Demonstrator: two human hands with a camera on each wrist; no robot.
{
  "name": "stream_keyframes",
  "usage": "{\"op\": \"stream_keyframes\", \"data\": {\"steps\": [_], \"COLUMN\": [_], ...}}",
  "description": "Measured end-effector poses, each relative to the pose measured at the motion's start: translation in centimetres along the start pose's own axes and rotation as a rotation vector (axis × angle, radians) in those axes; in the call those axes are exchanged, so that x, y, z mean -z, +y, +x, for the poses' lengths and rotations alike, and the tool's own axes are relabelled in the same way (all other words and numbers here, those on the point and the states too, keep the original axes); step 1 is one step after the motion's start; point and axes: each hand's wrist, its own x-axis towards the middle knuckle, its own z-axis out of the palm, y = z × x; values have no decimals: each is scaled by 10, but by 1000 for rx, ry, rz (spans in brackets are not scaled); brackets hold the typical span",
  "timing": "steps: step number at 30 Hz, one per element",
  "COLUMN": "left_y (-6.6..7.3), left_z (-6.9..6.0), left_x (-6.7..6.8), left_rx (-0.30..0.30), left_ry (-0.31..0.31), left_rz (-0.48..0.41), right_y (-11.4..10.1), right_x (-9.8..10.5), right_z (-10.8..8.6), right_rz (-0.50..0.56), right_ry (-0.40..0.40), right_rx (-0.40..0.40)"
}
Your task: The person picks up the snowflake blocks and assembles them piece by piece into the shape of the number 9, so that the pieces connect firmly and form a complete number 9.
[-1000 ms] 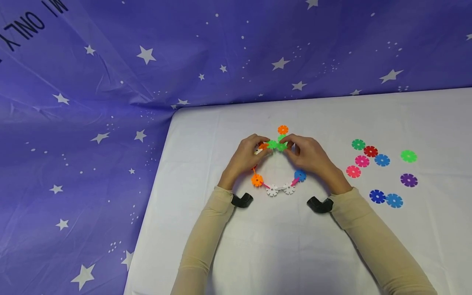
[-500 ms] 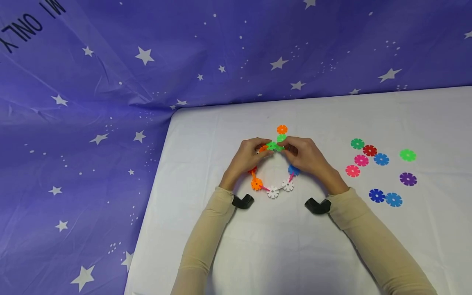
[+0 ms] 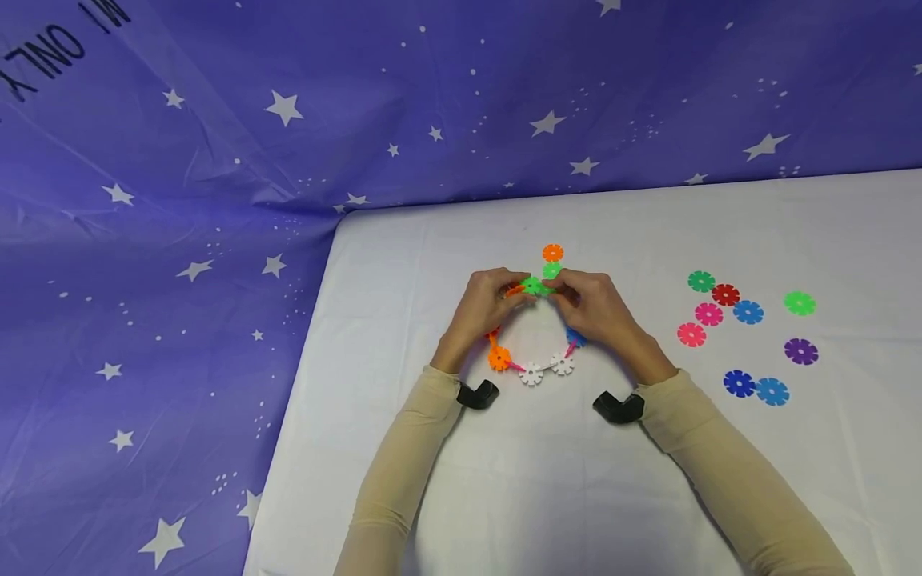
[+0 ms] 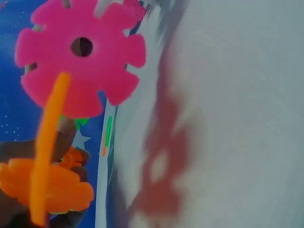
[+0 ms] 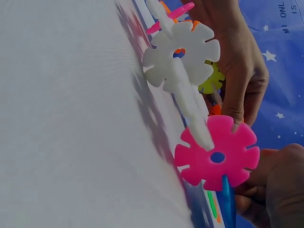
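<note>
A loop of interlocking snowflake discs hangs between both hands. In the head view its lower part shows an orange disc [image 3: 499, 358], two white discs [image 3: 531, 374] and a blue disc [image 3: 576, 338], joined by pink and white ones seen edge-on. My left hand [image 3: 477, 310] pinches the loop at a bright green disc [image 3: 531, 286], beside orange ones. From the other side, my right hand [image 3: 599, 306] pinches an adjoining green disc, mostly covered by fingers. A pink disc [image 4: 42, 52] looms in the left wrist view; another pink disc [image 5: 194, 154] appears in the right wrist view.
Beyond the hands lie a loose orange disc [image 3: 553, 253] and a green disc [image 3: 552, 270]. Several loose discs are spread at the right, including a purple disc [image 3: 801, 351] and a red disc [image 3: 725, 294]. A starry purple cloth [image 3: 403, 96] borders the white table [image 3: 519, 480].
The green disc in my right hand has turned and is now more hidden. My right hand has shifted slightly left, and the loop's blue side has swung inward. My left hand has barely moved.
</note>
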Motion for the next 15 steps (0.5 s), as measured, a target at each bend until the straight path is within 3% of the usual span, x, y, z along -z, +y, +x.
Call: {"op": "stream_keyframes", "data": {"steps": [5, 12, 15], "left_y": [3, 8, 7], "left_z": [1, -1, -1], "left_x": [-2, -1, 1], "left_rx": [4, 102, 124], "left_ry": [-21, -141, -148], "left_rz": [-4, 60, 68], "right_y": [-1, -1, -1], "right_x": [1, -2, -3], "right_z": [0, -1, 0], "right_rz": [-4, -50, -76], "right_ry": [3, -83, -77], "right_rx": [-2, -56, -69]}}
